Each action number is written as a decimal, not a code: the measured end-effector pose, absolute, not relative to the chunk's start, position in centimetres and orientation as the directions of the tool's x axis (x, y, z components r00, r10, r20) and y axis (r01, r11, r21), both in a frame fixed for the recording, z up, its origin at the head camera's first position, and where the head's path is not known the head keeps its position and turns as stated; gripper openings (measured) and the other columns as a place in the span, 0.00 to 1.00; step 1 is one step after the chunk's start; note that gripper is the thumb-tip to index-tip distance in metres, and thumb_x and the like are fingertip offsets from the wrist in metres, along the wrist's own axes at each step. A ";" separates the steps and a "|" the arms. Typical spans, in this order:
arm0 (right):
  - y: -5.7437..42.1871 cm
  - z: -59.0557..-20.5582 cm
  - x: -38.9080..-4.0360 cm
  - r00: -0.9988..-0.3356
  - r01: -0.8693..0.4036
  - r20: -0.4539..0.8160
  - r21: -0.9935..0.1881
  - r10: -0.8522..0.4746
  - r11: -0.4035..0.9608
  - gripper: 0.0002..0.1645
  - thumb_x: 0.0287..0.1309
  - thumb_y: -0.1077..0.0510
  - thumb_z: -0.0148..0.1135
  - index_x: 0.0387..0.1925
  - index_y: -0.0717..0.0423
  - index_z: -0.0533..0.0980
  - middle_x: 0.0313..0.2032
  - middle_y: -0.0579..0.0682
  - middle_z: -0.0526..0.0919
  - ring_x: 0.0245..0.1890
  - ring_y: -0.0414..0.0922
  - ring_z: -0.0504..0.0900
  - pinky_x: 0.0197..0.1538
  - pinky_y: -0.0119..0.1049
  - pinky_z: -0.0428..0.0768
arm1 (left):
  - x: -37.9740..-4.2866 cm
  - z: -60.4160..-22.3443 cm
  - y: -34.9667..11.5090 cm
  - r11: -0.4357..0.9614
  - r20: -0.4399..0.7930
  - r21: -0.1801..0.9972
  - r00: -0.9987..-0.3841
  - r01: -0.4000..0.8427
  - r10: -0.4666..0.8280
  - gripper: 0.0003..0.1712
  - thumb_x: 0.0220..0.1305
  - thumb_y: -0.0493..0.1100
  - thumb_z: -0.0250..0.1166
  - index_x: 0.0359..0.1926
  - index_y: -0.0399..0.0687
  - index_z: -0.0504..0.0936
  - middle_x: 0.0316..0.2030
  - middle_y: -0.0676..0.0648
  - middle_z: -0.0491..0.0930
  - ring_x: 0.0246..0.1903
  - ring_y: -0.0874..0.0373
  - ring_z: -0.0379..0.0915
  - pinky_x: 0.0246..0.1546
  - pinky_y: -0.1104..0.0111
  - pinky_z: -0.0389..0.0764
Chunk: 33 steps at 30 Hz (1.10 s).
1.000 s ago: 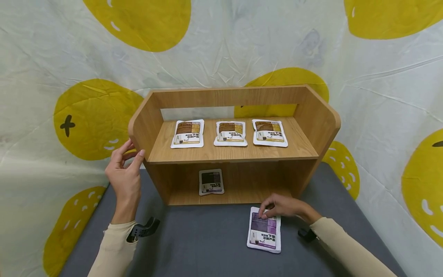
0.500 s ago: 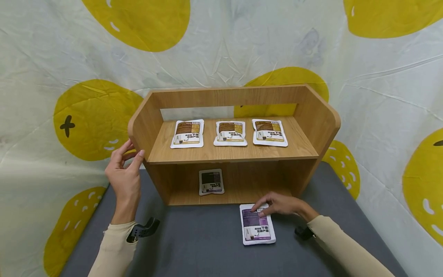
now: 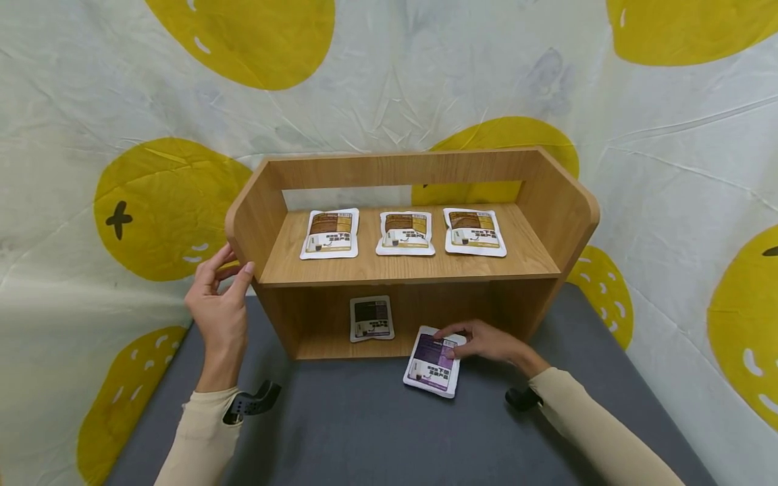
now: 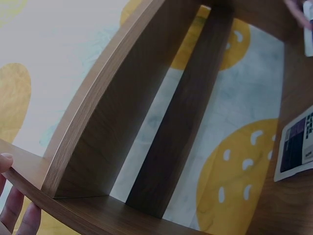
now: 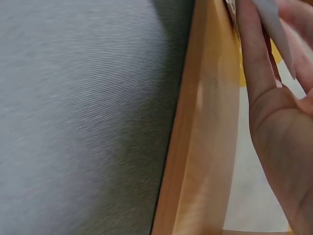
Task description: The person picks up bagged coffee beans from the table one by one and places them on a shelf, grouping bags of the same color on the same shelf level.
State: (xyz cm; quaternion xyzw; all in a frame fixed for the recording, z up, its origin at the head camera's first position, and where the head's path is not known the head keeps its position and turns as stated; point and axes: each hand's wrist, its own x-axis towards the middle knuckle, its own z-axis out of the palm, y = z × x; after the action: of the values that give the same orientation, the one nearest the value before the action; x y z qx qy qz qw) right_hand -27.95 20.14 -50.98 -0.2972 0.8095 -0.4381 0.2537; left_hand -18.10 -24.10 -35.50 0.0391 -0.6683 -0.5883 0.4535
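Note:
My right hand (image 3: 489, 341) pinches a white packet with a purple label (image 3: 433, 362) by its upper right part. The packet hangs tilted in front of the lower level of the wooden shelf (image 3: 407, 278). In the right wrist view, the packet's pale edge (image 5: 279, 36) shows between thumb and fingers. At the left, my left hand (image 3: 220, 297) grips the front edge of the shelf's side panel, with thumb and fingers (image 4: 12, 210) on opposite faces. On the lower level lies another packet (image 3: 372, 319), dark-labelled in the shade, left of the middle.
On the upper level lie three white packets with brown labels, the left one (image 3: 330, 233), the middle one (image 3: 405, 234) and the right one (image 3: 474, 232). The shelf stands on a grey tabletop (image 3: 346, 418), before a pale curtain (image 3: 377, 88) with yellow shapes.
My right hand has lifted the purple packet off the tabletop and carried it left and towards the lower level, tilting it. The left hand has stayed on the side panel.

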 end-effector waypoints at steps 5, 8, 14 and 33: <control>19.5 -50.8 -28.8 -0.772 -0.220 -0.124 -0.868 -0.624 0.445 0.23 0.67 0.50 0.66 0.62 0.47 0.80 0.63 0.54 0.79 0.58 0.52 0.76 0.58 0.46 0.75 | -18.1 -35.5 -24.1 0.303 0.560 0.822 -0.586 0.482 -0.586 0.24 0.61 0.36 0.74 0.58 0.51 0.86 0.48 0.49 0.82 0.43 0.55 0.80 0.36 0.75 0.82; 19.1 -51.0 -29.5 -0.815 -0.224 -0.088 -0.863 -0.572 0.452 0.21 0.71 0.51 0.61 0.61 0.51 0.81 0.62 0.56 0.79 0.61 0.54 0.76 0.62 0.51 0.75 | -18.2 -35.4 -24.1 0.301 0.561 0.820 -0.585 0.486 -0.586 0.24 0.61 0.36 0.74 0.58 0.51 0.86 0.48 0.49 0.82 0.43 0.55 0.81 0.37 0.75 0.82; 18.2 -51.9 -31.5 -0.870 -0.167 -0.046 -0.909 -0.491 0.382 0.22 0.74 0.54 0.57 0.63 0.60 0.77 0.61 0.60 0.79 0.61 0.54 0.77 0.61 0.46 0.75 | -18.2 -35.5 -24.1 0.305 0.565 0.818 -0.583 0.488 -0.584 0.23 0.61 0.35 0.73 0.58 0.51 0.86 0.48 0.49 0.81 0.43 0.55 0.80 0.37 0.75 0.82; 16.8 -52.0 -34.3 -0.865 0.012 -0.152 -0.959 -0.478 0.282 0.30 0.75 0.56 0.56 0.71 0.67 0.65 0.73 0.66 0.61 0.71 0.65 0.63 0.71 0.63 0.64 | -18.1 -35.4 -24.0 0.312 0.560 0.822 -0.583 0.475 -0.588 0.23 0.61 0.36 0.74 0.58 0.52 0.86 0.48 0.49 0.82 0.43 0.55 0.80 0.36 0.75 0.82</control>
State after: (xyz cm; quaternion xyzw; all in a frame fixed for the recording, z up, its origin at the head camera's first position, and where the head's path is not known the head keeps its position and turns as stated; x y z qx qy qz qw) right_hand -34.34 16.79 -52.00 -0.1508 0.7722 -0.5799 0.2115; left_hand -18.12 -24.00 -35.45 0.0422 -0.6703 -0.5848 0.4548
